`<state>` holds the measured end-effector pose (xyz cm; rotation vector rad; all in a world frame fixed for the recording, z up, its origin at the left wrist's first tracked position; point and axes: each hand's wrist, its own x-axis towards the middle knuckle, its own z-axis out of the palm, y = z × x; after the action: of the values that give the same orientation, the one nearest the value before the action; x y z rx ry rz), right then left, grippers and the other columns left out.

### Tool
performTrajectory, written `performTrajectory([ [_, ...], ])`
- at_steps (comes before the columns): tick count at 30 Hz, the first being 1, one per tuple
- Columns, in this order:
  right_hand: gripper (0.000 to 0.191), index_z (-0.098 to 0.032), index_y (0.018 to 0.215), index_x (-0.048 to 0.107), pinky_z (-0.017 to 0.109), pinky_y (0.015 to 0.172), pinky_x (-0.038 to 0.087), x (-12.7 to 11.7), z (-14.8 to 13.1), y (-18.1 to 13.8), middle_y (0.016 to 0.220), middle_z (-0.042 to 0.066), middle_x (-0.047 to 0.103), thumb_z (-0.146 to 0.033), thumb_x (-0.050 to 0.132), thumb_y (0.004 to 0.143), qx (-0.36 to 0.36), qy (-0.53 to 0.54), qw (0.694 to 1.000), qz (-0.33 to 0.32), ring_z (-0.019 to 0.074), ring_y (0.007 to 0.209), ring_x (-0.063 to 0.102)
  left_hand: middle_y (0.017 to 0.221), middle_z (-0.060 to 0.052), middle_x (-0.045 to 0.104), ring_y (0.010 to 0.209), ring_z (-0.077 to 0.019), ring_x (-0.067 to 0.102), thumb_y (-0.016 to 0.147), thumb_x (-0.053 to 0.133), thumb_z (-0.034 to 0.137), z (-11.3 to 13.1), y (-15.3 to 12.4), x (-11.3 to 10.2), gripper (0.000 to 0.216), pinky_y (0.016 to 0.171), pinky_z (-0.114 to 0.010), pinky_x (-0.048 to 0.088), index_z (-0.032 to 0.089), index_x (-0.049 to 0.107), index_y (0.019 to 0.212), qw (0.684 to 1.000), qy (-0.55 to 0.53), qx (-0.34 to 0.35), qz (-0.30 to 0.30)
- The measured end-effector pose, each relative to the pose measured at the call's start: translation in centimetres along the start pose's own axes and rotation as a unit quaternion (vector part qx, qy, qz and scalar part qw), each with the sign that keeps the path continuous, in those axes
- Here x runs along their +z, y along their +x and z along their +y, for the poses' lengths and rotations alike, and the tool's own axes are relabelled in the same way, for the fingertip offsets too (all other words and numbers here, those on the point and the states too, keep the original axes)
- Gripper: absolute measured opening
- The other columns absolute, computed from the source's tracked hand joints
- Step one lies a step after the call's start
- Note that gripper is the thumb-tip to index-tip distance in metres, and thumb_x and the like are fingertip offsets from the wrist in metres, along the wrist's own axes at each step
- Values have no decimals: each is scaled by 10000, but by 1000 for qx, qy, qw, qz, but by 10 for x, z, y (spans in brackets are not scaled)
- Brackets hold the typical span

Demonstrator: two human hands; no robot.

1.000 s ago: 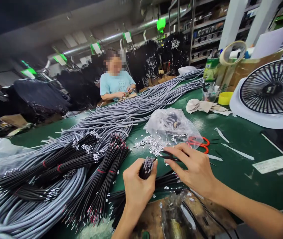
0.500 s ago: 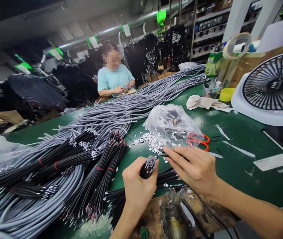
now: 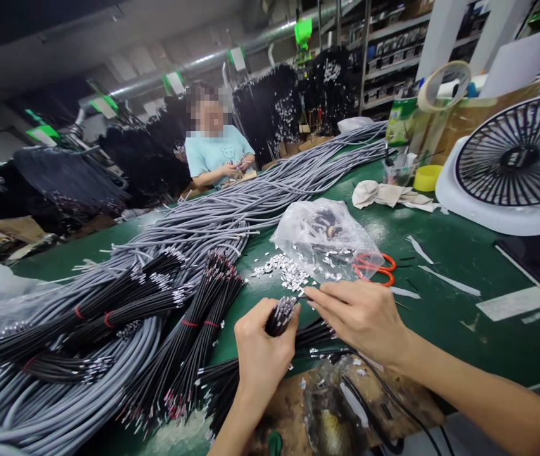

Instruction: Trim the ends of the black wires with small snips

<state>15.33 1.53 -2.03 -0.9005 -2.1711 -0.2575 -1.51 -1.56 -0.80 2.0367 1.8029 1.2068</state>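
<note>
My left hand [image 3: 266, 345] is wrapped round a bundle of black wires [image 3: 281, 315], whose silvery ends point up out of the fist. Just to its right, my right hand [image 3: 362, 316] pinches a thin black wire [image 3: 302, 297] between thumb and fingertips, close to the tips of the bundle. Its far end is hard to make out. Behind both hands lies a scatter of small silvery metal pieces [image 3: 286, 271] on the green table. More black wires [image 3: 225, 380] lie under and beside my left wrist.
Tied black wire bundles [image 3: 141, 310] and long grey cables [image 3: 122, 392] cover the left. A clear plastic bag [image 3: 320, 231], orange-handled scissors [image 3: 383, 269], a cloth [image 3: 388, 195] and a fan [image 3: 519, 158] lie to the right. A co-worker [image 3: 219, 152] sits across. A wooden board [image 3: 288, 405] is below.
My right fingertips have come slightly left and down, nearer the bundle in my left hand. The whole view has shifted a little; my left hand keeps its grip.
</note>
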Motion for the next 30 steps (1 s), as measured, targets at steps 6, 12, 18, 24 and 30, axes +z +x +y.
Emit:
performTrajectory([
  [6,196,-213,917,658,231,658,448,-1,-1,9,810,3,651,-296,489,863,157,252,954,-26,110,713,593,551,17,498,513,-119,418,743,605,309,-3,2,-4,178,499,-231,310,159,601,646,1000,-20,-14,7],
  [12,262,-180,1063,593,233,637,433,-2,2,6,901,41,623,-266,548,820,101,173,979,29,125,756,583,640,-21,614,555,-145,503,735,609,324,-4,5,-2,187,532,-239,368,144,661,737,998,-52,-34,-26],
  [18,248,-124,877,610,258,485,299,4,7,0,730,38,586,-83,372,821,-80,12,997,-19,125,569,496,615,-24,607,561,-148,513,733,604,315,-5,5,-1,185,530,-238,378,141,647,684,996,-43,-30,-67],
  [24,91,-140,771,590,260,459,223,4,9,2,708,23,575,-141,501,749,-63,5,990,-123,116,501,458,607,1,578,581,-137,505,683,618,179,-5,6,3,47,540,-225,361,151,613,645,990,-24,-35,-131],
  [30,250,-143,863,605,224,526,301,-4,15,8,771,23,616,-36,500,662,34,126,981,-140,121,645,559,575,6,563,554,-131,490,675,626,206,-5,8,2,99,511,-220,343,143,595,606,987,-45,-58,-145],
])
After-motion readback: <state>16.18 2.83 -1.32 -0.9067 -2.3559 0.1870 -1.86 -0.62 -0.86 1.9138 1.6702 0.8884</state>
